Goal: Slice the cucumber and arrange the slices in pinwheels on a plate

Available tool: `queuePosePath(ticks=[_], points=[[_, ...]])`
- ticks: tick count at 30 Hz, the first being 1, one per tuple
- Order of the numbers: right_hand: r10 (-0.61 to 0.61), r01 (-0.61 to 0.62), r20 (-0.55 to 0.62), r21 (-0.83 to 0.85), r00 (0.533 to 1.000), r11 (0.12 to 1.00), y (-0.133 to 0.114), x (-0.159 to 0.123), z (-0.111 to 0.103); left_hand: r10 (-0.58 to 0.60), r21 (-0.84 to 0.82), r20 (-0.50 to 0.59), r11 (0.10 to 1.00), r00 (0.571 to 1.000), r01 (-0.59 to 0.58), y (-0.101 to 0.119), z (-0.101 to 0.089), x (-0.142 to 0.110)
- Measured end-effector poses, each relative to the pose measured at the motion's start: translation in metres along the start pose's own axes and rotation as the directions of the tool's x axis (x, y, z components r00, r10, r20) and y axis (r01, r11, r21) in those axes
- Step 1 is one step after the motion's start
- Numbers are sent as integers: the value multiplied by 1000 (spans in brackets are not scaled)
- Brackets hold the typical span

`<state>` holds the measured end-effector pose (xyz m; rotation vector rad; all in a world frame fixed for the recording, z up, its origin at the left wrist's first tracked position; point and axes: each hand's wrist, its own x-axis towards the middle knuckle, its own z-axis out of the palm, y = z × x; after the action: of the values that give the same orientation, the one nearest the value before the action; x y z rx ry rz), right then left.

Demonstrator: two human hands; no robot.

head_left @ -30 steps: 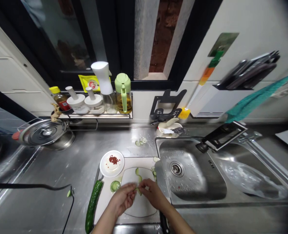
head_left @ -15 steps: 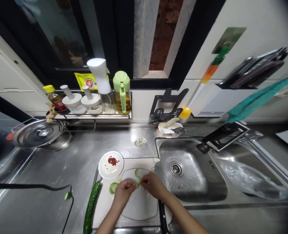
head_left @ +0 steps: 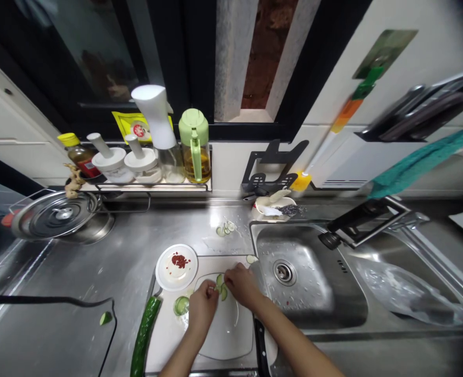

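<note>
On the white cutting board (head_left: 164,335) lies a squarish white plate (head_left: 227,340). Cucumber slices (head_left: 224,292) rest near the plate's far edge, between my two hands. My left hand (head_left: 203,308) is closed, its fingertips pinching at a slice from the left. From the right, my right hand (head_left: 242,284) has its fingers curled onto the same small group of slices; the exact contact is partly hidden. A stack of cucumber slices (head_left: 181,305) sits left of my left hand. Along the board's left edge is a whole cucumber (head_left: 145,335). A black knife handle (head_left: 261,345) lies at the right.
A round white dish (head_left: 164,277) with chopped red bits stands at the board's far left corner. Loose slices (head_left: 226,229) lie on the steel counter behind. The sink (head_left: 309,283) is at the right, a lidded pot (head_left: 58,214) far left, condiment jars (head_left: 142,166) on a rack.
Both hands have moved slightly away from me on the plate, toward the slices at its far edge. My left hand has turned more closed. The view has shifted a little.
</note>
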<state>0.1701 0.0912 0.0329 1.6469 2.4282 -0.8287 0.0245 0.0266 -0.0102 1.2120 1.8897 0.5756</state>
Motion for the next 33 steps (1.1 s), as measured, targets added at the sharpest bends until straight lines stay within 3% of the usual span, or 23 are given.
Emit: queuePosePath(ticks=[18,33], points=[[-93,85,-42,-162,995,983,7,5,17,38,87,36,995,999,-41,6,-1,-4],[-104,81,-96,-218,990,973,12,2,36,161,189,-43,971,986,-150,-1,6,-5]])
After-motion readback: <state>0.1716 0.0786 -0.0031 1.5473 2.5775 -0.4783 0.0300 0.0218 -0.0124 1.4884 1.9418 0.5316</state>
